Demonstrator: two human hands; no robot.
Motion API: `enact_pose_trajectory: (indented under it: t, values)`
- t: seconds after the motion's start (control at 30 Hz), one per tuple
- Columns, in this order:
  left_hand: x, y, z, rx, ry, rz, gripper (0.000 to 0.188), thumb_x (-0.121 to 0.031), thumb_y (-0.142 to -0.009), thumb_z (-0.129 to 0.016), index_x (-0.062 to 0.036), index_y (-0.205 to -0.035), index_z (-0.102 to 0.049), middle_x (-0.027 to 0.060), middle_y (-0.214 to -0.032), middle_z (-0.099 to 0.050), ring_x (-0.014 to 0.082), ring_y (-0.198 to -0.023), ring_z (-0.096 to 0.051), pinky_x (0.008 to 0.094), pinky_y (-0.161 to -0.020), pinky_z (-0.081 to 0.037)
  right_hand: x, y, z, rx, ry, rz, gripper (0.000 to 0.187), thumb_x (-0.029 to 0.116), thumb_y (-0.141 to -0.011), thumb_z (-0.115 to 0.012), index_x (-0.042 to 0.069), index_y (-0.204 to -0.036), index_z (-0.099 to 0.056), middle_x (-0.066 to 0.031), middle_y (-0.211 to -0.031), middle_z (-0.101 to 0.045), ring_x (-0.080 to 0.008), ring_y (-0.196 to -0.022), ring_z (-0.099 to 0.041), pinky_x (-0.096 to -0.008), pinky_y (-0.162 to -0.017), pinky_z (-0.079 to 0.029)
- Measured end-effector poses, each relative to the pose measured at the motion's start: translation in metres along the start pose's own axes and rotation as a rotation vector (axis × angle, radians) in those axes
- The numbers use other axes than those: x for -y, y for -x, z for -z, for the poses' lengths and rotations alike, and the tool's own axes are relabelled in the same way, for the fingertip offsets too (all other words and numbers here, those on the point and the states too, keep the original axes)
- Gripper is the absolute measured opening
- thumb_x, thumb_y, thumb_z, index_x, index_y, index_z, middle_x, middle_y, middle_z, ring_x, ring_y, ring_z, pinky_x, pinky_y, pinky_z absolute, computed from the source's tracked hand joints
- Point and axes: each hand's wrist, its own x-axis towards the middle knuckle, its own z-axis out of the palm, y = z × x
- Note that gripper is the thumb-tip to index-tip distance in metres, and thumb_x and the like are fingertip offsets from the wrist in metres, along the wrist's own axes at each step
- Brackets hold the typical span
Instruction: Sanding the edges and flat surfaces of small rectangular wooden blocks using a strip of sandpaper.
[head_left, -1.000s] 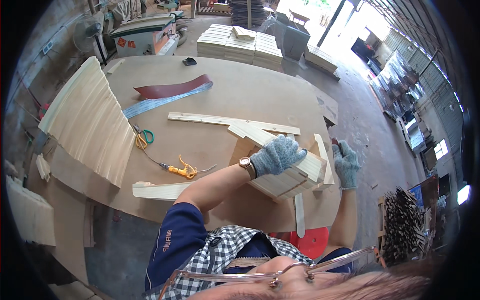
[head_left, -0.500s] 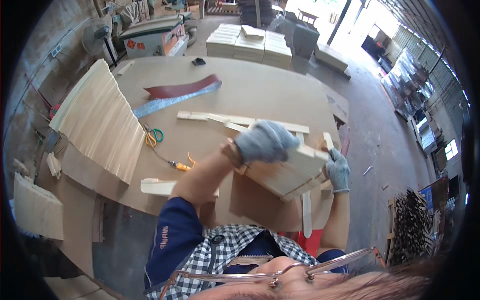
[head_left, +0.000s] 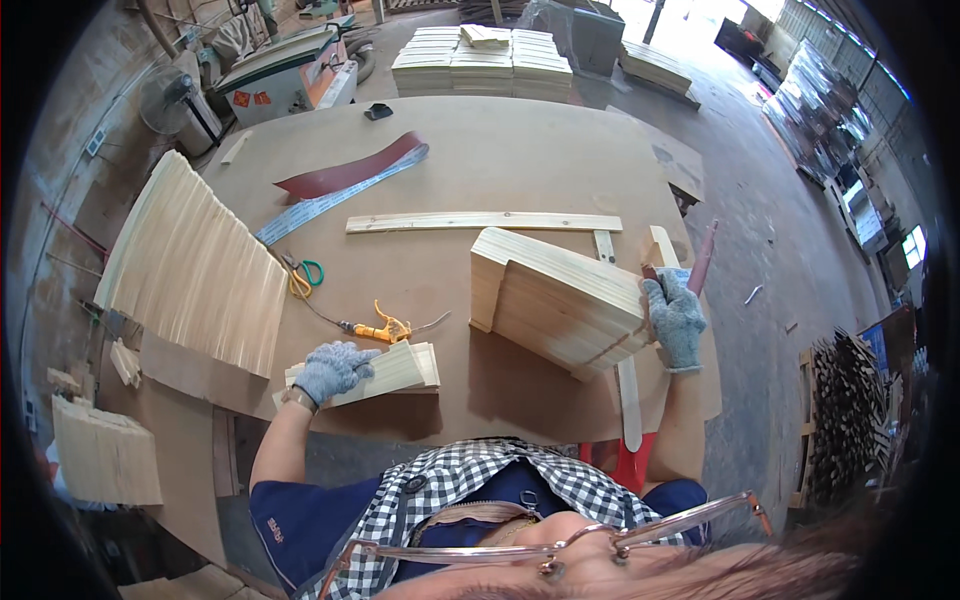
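grey-gloved left hand point(head_left: 336, 372) now off wooden stack point(head_left: 570, 310), on loose boards point(head_left: 400, 368)

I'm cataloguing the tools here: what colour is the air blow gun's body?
The air blow gun's body is yellow-orange, best seen in the head view.

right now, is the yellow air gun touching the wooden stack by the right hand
Apart: the head view shows bare tabletop between the tip of the yellow air gun and the wooden stack.

Pale plank point(head_left: 400, 370) partly hidden under left hand point(head_left: 334, 372)
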Motion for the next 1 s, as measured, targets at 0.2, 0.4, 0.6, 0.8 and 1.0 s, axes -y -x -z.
enact_pose_trajectory:
  t: [0.2,0.4,0.6,0.8,1.0]
  values:
    - [-0.071,-0.039,0.050,-0.570,-0.241,-0.320,0.050,-0.033,-0.077,-0.069,-0.0121,-0.121,-0.057,0.0129,-0.106,-0.059,0.0293,-0.104,-0.056,0.0451,-0.090,-0.041,0.004,0.006,0.002,-0.072,-0.003,0.049,0.016,0.026,-0.089,-0.065,0.012,-0.096,-0.068,-0.0131,-0.084,-0.068,-0.0322,-0.076,-0.066,-0.0415,-0.069,-0.051]
    - [-0.212,-0.131,0.144,-0.959,0.004,-0.947,0.070,-0.053,-0.083,-0.063,-0.0087,-0.136,-0.048,0.0184,-0.126,-0.054,0.0371,-0.122,-0.049,0.0465,-0.104,-0.038,-0.037,-0.011,0.002,-0.055,-0.070,0.010,0.016,0.026,-0.090,-0.064,0.011,-0.094,-0.066,-0.0150,-0.083,-0.067,-0.0334,-0.072,-0.064,-0.0426,-0.064,-0.048]
    - [-0.251,-0.170,0.140,-0.503,-0.031,-0.810,0.082,-0.068,-0.082,-0.056,-0.0061,-0.135,-0.047,0.0166,-0.108,-0.059,0.0326,-0.100,-0.059,0.0432,-0.088,-0.046,-0.042,0.019,0.021,-0.036,-0.178,-0.215,0.023,0.031,-0.091,-0.063,0.007,-0.091,-0.061,-0.0183,-0.085,-0.067,-0.0356,-0.074,-0.065,-0.0449,-0.064,-0.049]
    - [-0.245,-0.170,0.122,-0.676,-0.018,-0.815,0.072,-0.060,-0.083,-0.060,-0.0060,-0.129,-0.049,0.0134,-0.098,-0.058,0.0304,-0.088,-0.059,0.0428,-0.080,-0.048,-0.025,0.011,-0.012,-0.029,0.234,0.105,0.019,0.031,-0.090,-0.059,0.012,-0.090,-0.061,-0.0141,-0.081,-0.068,-0.0338,-0.078,-0.067,-0.0490,-0.073,-0.051]
    - [-0.248,-0.170,0.123,-0.694,0.007,-0.829,0.069,-0.058,-0.084,-0.060,-0.0041,-0.127,-0.050,0.0146,-0.099,-0.058,0.0308,-0.087,-0.059,0.0430,-0.079,-0.048,-0.032,-0.022,-0.021,-0.088,0.121,0.076,0.011,0.024,-0.087,-0.064,0.013,-0.090,-0.063,-0.0138,-0.080,-0.068,-0.0322,-0.070,-0.067,-0.0460,-0.065,-0.053]
